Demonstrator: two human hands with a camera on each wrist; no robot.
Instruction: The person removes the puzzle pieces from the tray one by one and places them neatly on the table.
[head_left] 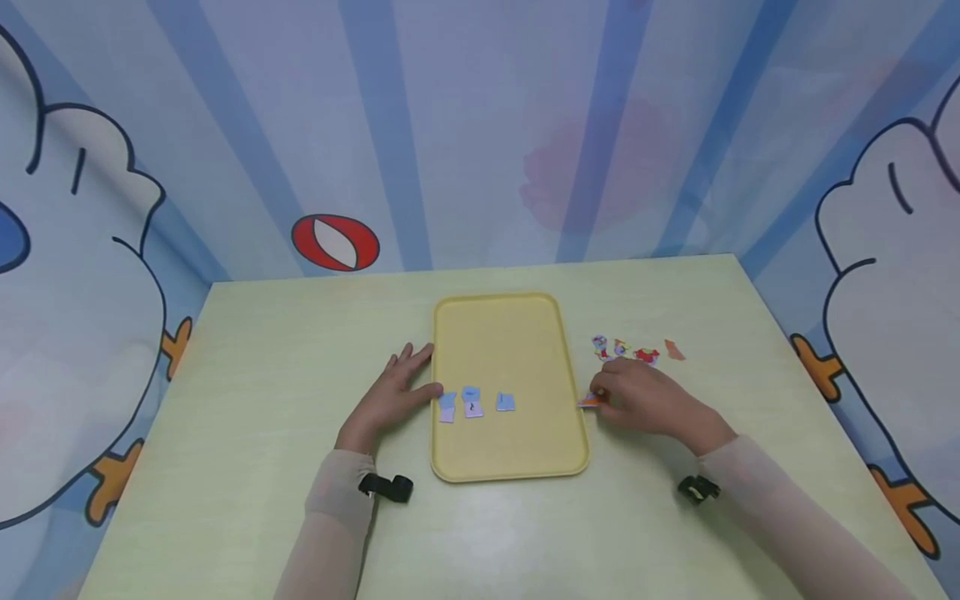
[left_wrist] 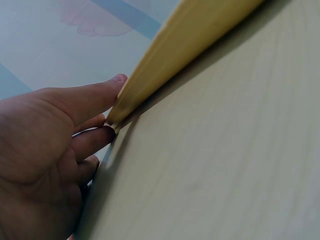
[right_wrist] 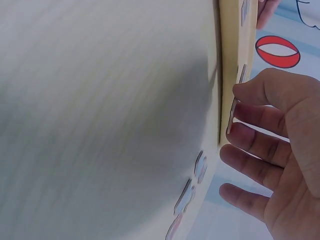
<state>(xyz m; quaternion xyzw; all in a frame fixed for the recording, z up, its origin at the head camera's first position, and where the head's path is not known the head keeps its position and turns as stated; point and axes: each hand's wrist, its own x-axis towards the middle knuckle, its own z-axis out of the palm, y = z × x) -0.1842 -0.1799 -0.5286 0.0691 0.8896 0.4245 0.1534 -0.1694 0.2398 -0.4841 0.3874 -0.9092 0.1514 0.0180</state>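
A yellow tray (head_left: pixel 498 333) lies on the table. Along its left side rests my left hand (head_left: pixel 386 402), the thumb on the rim and the fingers spread out; the left wrist view shows its fingertips touching the tray's edge (left_wrist: pixel 165 60). My right hand (head_left: pixel 648 398) pinches a small puzzle piece (head_left: pixel 589 402), partly orange, between thumb and fingers over the tray's right rim. Its thin edge (right_wrist: pixel 231 117) shows in the right wrist view. Inside the tray lie blue-and-lilac puzzle pieces at the left (head_left: pixel 447 407), a similar pair (head_left: pixel 472 402) beside them, and a blue piece (head_left: pixel 506 402) nearer the middle.
Several colourful puzzle pieces (head_left: pixel 600 346) lie on the table beyond my right hand, with an orange one (head_left: pixel 674 350) farthest right. Behind the pale wooden table (head_left: pixel 300 333) hangs a striped blue backdrop (head_left: pixel 480 167). Each wrist wears a black strap.
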